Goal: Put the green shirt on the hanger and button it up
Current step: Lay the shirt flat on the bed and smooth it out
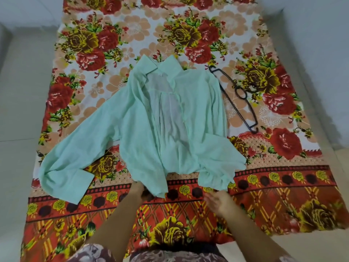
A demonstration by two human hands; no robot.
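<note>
The pale green shirt lies face up and unbuttoned on the flowered cloth, collar away from me, front panels apart, both sleeves spread out to the sides. A dark thin hanger rests flat just right of the shirt, off the fabric. My left hand touches the shirt's lower hem at its left front panel; the fingertips are tucked at the fabric edge, so its grip is unclear. My right hand hovers with fingers apart just below the right cuff, holding nothing.
The red and yellow flowered cloth covers the surface under everything. Pale floor runs along both sides of the cloth. My patterned clothing shows at the bottom edge.
</note>
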